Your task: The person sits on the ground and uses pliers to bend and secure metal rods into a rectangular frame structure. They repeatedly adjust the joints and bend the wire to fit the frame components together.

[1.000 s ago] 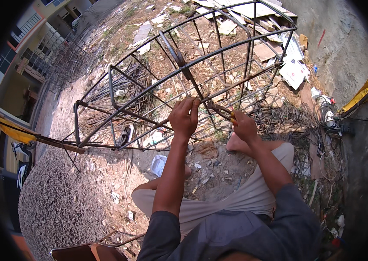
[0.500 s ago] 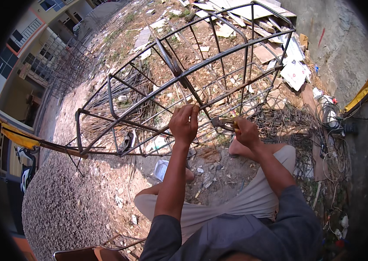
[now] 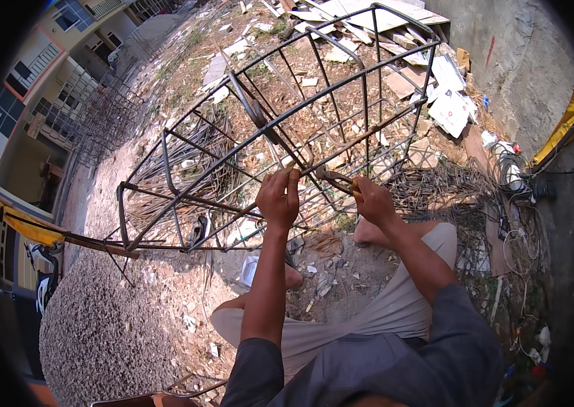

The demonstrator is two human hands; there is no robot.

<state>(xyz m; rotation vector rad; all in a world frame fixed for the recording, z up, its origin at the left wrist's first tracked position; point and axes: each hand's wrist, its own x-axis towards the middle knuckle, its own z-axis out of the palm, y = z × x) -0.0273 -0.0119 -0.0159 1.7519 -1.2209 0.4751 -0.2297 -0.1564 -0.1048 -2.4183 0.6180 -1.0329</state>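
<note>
A long cage of dark steel reinforcing bars stretches across in front of me, with bent stirrups along its length. My left hand is closed at the cage's near lengthwise steel bar, which runs in at one side of the fist and out at the other. In my right hand is a pair of pincers with yellow on the handles. Their jaws are at the bar, beside a crossing with a stirrup, just right of my left fingers. Any tie wire there is too small to make out.
Grey gravel is heaped at the lower left. Loose rods lie beyond the cage, and tangled wire stirrups lie to the right. Broken boards lean near a concrete wall. Yellow-wrapped supports stand at both sides.
The pincers' jaws have moved up and left, from below the bar to right beside it. My right hand shifted slightly left; my left hand stays closed at the bar. The view has shifted a little.
</note>
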